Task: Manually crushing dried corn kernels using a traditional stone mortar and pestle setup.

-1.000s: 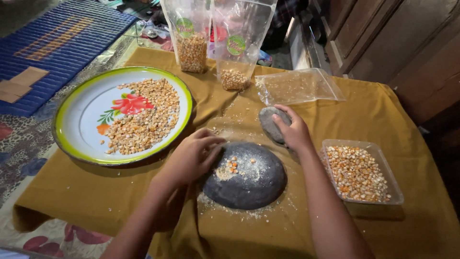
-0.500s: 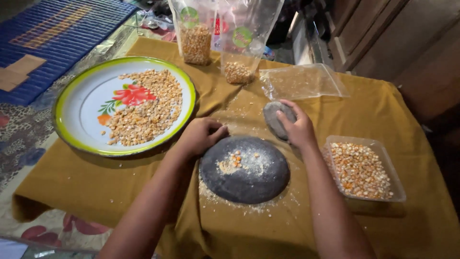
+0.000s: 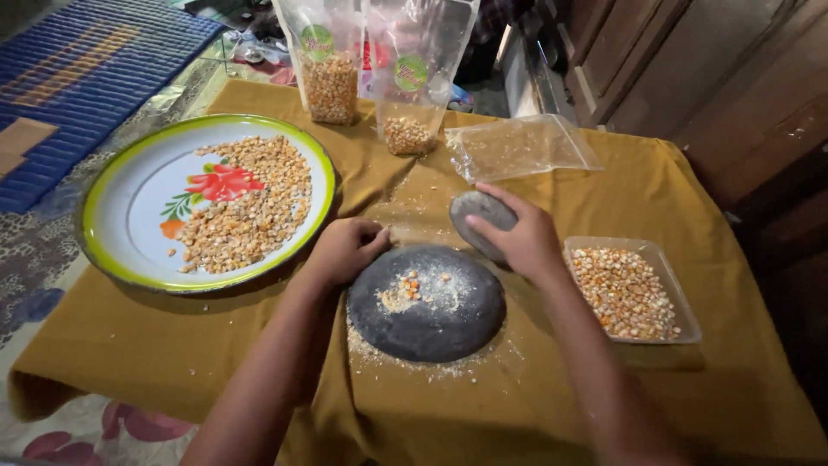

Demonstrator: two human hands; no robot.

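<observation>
r hand [image 3: 517, 237] grips the grey hand stone [image 3: 479, 216], fingers wrapped over its right side, held just far-right of the round dark grinding slab [image 3: 427, 302]; little changed vs 0.5 s ago. l hand [image 3: 345, 250] is curled loosely, fingers narrow, resting at the slab's far-left rim, holding nothing. crushed corn [image 3: 405, 289] sits on the slab. enamel plate [image 3: 129, 233] w/ kernels at left, plastic tray [image 3: 673, 293] of kernels at right.
</observation>
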